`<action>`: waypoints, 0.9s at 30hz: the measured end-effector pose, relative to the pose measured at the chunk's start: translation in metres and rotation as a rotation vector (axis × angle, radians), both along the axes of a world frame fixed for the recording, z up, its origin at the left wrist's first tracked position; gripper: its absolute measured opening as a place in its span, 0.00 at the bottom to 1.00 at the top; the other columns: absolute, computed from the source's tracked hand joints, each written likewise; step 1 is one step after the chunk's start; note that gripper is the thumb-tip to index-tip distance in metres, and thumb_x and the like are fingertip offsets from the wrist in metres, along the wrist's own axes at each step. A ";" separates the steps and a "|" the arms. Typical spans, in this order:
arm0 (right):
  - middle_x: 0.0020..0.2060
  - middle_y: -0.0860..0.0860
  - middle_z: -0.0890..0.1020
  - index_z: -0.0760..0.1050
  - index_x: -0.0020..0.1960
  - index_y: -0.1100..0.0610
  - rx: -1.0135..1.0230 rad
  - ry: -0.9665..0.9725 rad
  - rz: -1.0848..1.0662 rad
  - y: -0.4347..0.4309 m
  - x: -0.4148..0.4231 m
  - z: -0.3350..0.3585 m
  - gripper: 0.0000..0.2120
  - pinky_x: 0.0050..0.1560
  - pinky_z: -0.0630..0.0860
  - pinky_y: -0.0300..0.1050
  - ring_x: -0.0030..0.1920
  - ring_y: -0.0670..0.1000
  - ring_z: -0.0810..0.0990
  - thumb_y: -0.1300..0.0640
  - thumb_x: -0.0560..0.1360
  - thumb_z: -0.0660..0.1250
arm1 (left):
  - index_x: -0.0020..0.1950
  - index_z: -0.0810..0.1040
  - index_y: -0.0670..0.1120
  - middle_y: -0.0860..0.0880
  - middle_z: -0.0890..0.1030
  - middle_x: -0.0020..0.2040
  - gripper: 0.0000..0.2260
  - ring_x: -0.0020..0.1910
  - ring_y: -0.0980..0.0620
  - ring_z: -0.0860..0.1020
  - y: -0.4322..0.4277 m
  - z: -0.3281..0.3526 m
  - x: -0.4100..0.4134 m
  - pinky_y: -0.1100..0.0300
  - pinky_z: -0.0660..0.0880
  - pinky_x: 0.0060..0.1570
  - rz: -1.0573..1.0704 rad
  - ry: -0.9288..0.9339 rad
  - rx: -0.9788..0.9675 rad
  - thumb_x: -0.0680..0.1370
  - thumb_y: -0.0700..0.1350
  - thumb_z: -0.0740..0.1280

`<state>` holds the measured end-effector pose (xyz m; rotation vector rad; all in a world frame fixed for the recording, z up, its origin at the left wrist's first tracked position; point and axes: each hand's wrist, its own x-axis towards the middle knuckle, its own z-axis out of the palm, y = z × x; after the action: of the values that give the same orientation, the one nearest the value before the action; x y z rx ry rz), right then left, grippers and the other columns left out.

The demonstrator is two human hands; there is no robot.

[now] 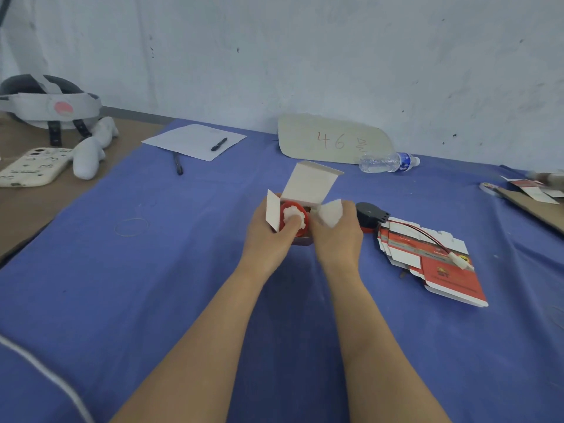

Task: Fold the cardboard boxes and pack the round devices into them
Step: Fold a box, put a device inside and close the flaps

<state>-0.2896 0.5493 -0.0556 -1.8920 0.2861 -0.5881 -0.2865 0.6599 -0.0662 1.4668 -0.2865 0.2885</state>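
One box [302,240] mid-loading, lid [308,181] up.
Left hand [267,239] grips it, thumb seating round device [293,219]; right hand [335,239] pinches side flap [331,212] clear.

I get flat, even light over the blue cloth [152,285], with only faint soft shadows under the forearms [213,346] and the flat boxes [433,264]. The open box [308,184] shows bright white, slightly soft. The wide lens bows the foot of the wall [305,56]; cardboard pieces [531,190] at the right edge smear.
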 end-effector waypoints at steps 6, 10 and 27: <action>0.53 0.42 0.74 0.80 0.49 0.52 0.021 -0.142 0.293 0.019 -0.004 0.001 0.10 0.43 0.67 0.21 0.46 0.29 0.74 0.52 0.80 0.61 | 0.50 0.79 0.49 0.49 0.85 0.47 0.07 0.47 0.50 0.84 0.008 0.002 0.004 0.53 0.82 0.42 0.034 0.201 -0.196 0.78 0.40 0.63; 0.55 0.49 0.78 0.77 0.53 0.53 0.146 -0.090 0.218 0.010 0.001 -0.001 0.06 0.51 0.74 0.31 0.54 0.43 0.78 0.57 0.79 0.62 | 0.53 0.79 0.50 0.48 0.85 0.48 0.06 0.50 0.46 0.83 0.008 0.002 0.004 0.51 0.82 0.46 -0.045 0.245 -0.214 0.79 0.45 0.64; 0.51 0.54 0.80 0.74 0.54 0.50 0.635 -0.072 0.626 0.006 -0.002 0.003 0.12 0.46 0.75 0.44 0.50 0.54 0.78 0.64 0.78 0.60 | 0.66 0.71 0.47 0.46 0.79 0.58 0.12 0.52 0.48 0.82 0.009 0.002 0.006 0.52 0.81 0.49 -0.133 0.380 -0.267 0.83 0.47 0.56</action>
<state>-0.2917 0.5551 -0.0524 -1.2386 -0.1606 -0.1081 -0.2807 0.6692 -0.0641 1.2031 -0.0345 -0.0609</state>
